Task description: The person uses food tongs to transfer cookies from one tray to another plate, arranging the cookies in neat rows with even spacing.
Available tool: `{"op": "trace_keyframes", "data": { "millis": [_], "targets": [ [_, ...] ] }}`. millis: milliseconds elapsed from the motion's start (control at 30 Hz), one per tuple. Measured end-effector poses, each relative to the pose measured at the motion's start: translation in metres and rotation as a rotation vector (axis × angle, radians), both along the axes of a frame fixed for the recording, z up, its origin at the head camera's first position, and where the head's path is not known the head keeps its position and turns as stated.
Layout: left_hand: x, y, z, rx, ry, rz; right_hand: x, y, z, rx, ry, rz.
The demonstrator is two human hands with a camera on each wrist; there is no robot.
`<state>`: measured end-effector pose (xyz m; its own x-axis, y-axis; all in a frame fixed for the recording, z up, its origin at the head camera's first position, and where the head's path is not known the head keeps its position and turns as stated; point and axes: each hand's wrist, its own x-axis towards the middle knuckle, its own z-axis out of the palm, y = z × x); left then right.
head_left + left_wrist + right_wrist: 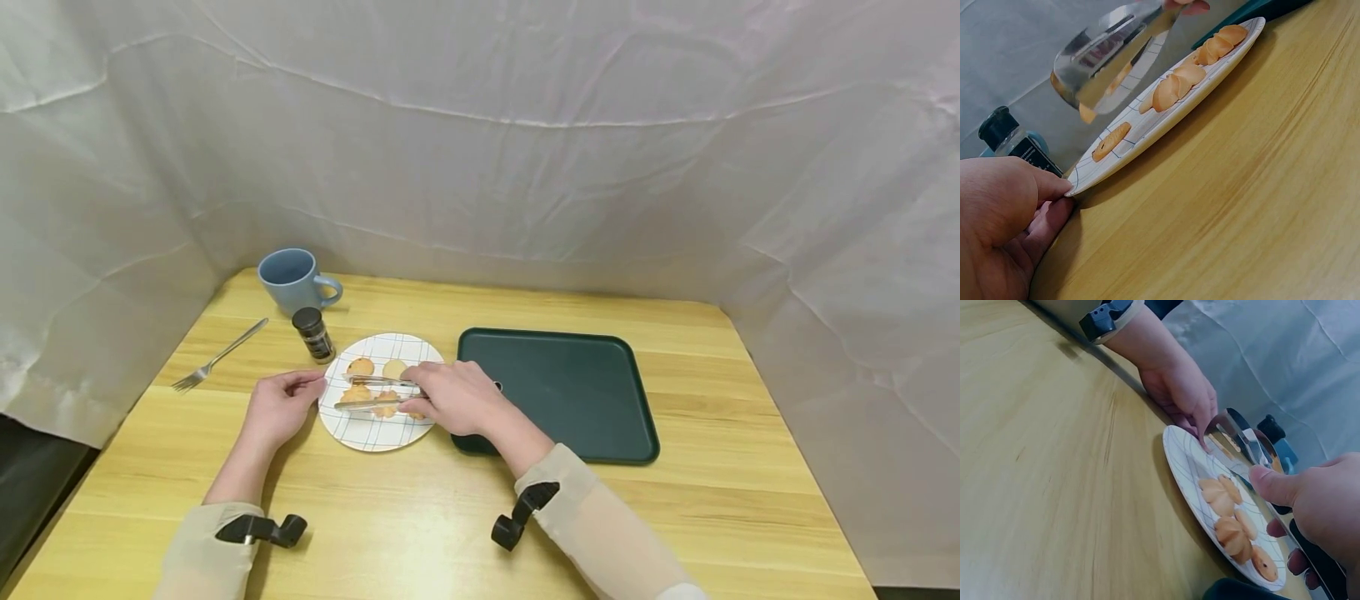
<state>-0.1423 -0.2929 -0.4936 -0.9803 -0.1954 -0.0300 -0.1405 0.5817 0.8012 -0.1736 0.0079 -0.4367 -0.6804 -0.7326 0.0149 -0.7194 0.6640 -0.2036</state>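
A white grid-patterned plate (pixel 375 433) (pixel 1147 134) (pixel 1182 465) with several small cookies (pixel 360 367) (pixel 1175 87) (pixel 1222 500) lies on the wooden table. My right hand (pixel 457 398) (pixel 1316 506) grips metal tongs (pixel 375 393) (pixel 1104 53) (pixel 1241 437), whose arms reach out over the cookies. My left hand (pixel 281 406) (pixel 1004 219) (pixel 1179 387) pinches the plate's left rim with thumb and fingers.
A dark green tray (pixel 570 392) lies right of the plate. Behind the plate stand a small dark-capped spice jar (pixel 312 333) (pixel 1010 140) and a blue mug (pixel 292 279). A fork (pixel 217 357) lies at the left. White cloth walls enclose the table.
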Motion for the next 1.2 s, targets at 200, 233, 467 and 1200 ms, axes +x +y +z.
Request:
{"op": "trace_keyframes", "data": {
  "millis": [200, 233, 467, 1200],
  "targets": [
    [-0.001, 0.001, 0.0, 0.001, 0.007, 0.0, -0.002, -0.006, -0.005, 0.033, 0.018, -0.012],
    [-0.001, 0.002, 0.0, 0.002, 0.009, 0.0, -0.002, -0.007, -0.005, 0.036, 0.021, -0.013],
    [-0.001, 0.002, 0.0, 0.01, 0.014, 0.003, -0.005, -0.012, -0.01, 0.059, 0.03, -0.019],
    [0.0, 0.003, 0.002, 0.014, 0.005, 0.004, -0.005, -0.023, -0.007, 0.111, 0.035, -0.02]
  ]
}}
